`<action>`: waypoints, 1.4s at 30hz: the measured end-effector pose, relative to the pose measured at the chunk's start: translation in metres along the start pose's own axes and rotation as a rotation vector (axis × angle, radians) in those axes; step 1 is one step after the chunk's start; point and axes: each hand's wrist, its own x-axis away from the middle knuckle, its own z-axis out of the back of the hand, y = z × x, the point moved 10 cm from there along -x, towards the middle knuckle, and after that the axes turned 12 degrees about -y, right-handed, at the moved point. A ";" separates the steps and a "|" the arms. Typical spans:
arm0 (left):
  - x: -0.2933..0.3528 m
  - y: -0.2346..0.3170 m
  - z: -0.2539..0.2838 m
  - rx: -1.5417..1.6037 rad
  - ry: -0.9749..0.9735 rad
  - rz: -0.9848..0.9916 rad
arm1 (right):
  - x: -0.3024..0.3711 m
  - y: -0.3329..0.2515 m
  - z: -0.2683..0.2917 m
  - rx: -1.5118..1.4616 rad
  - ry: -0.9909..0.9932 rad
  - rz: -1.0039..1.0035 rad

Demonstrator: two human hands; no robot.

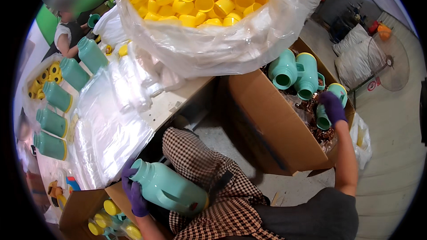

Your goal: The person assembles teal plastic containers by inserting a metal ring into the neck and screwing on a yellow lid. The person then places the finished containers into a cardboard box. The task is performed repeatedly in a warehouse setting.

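At the top of the frame, a big clear bag full of yellow cups covers part of the table; at the right stands an open carton with green jugs. In the lower centre, the left hand is closed on the neck end of a turquoise jug, which slants before the checked trousers. The right hand touches another jug inside the carton; its fingertips are hidden, so I cannot tell whether it grips. The lower-left box is cut off by the frame
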 end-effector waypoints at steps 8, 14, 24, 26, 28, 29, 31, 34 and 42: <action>-0.005 -0.006 -0.020 0.111 -0.278 -0.066 | -0.038 -0.348 -0.111 -2.412 -0.768 0.015; 0.018 0.038 -0.022 0.217 -0.182 -0.115 | -0.022 -0.514 -0.194 -1.995 -1.170 0.092; 0.039 0.027 0.014 0.275 -0.125 -0.190 | -0.036 -0.556 -0.095 -0.986 -0.566 1.033; 0.032 0.031 0.008 0.302 -0.162 -0.213 | 0.009 -0.585 -0.087 -0.582 -0.449 1.451; 0.025 0.035 0.003 0.247 -0.203 -0.155 | 0.027 -0.596 -0.099 -0.392 -0.463 1.407; 0.022 0.033 0.000 0.197 -0.229 -0.111 | 0.032 -0.598 -0.105 -0.297 -0.466 1.386; 0.020 0.021 0.003 0.218 -0.215 -0.057 | 0.026 -0.578 -0.106 -0.433 -0.281 1.361; 0.023 0.011 0.001 0.287 -0.176 0.084 | -0.006 -0.543 -0.153 -0.837 -0.247 1.125; 0.029 -0.032 0.007 0.337 -0.128 0.371 | -0.009 -0.535 -0.264 -1.576 -0.671 0.672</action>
